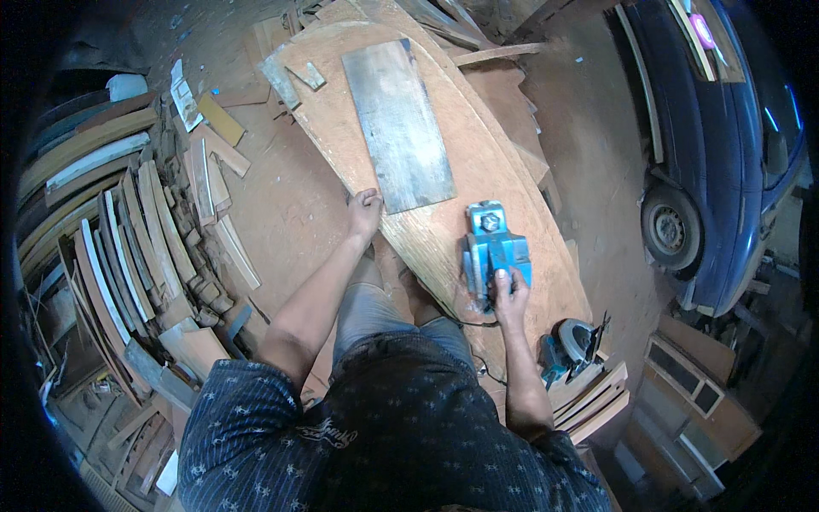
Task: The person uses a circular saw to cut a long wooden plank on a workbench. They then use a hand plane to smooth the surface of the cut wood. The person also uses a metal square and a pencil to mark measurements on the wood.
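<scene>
A blue electric hand planer (496, 247) rests on the wooden tabletop (512, 183), right of a grey weathered board (399, 128). My right hand (510, 294) grips the planer's rear handle, the thumb lying on top. The board lies flat and lengthwise, its near end close to the planer. At the board's near left corner is my left hand (365, 209), fingers curled in at the tabletop's edge. Whether those fingers pinch the board or the table edge cannot be made out. A dark cord runs from the planer's rear toward me.
Near my right forearm stands a circular saw (570, 346) on the table, beside stacked wood strips (597, 401). Two small offcuts (307, 75) lie at the far left. Leaning planks (128, 247) crowd the left side; a blue car (717, 154) stands at right.
</scene>
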`<state>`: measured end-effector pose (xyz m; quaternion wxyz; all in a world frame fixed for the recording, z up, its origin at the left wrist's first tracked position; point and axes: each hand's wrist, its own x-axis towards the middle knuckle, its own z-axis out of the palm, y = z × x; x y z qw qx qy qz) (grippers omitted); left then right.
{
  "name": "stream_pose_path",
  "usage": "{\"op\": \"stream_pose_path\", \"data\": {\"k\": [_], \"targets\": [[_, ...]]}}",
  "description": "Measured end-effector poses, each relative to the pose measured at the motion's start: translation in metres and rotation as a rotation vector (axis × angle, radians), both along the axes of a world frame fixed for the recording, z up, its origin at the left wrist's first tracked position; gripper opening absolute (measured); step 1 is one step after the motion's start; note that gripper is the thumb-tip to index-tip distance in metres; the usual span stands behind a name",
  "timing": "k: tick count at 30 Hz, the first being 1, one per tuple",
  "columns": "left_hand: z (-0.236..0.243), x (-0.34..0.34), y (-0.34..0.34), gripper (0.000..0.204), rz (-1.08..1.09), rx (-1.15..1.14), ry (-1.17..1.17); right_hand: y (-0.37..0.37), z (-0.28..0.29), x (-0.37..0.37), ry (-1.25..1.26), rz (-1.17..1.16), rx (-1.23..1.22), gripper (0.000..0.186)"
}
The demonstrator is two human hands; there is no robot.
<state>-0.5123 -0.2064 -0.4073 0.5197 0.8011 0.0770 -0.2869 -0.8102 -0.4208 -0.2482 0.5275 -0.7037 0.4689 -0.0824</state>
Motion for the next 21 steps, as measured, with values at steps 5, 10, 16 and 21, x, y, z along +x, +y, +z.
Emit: {"op": "stream_pose_path", "data": {"k": [5,10,16,21], "targets": [[0.002,-0.019,0.067,0.043,0.06,0.047,0.126,0.038,-0.01,0.088,-0.083,0.119,0.001,0.035],[-0.019,-0.04,0.197,0.049,0.036,0.297,0.129,0.051,-0.033,0.191,-0.141,0.148,0.025,0.033],[-0.026,-0.067,0.32,0.055,0.214,0.514,0.281,0.027,-0.051,0.331,-0.159,0.148,-0.102,0.038],[-0.027,-0.053,0.362,0.056,0.272,0.521,0.368,-0.003,-0.069,0.461,-0.218,0.139,-0.23,0.048]]}}
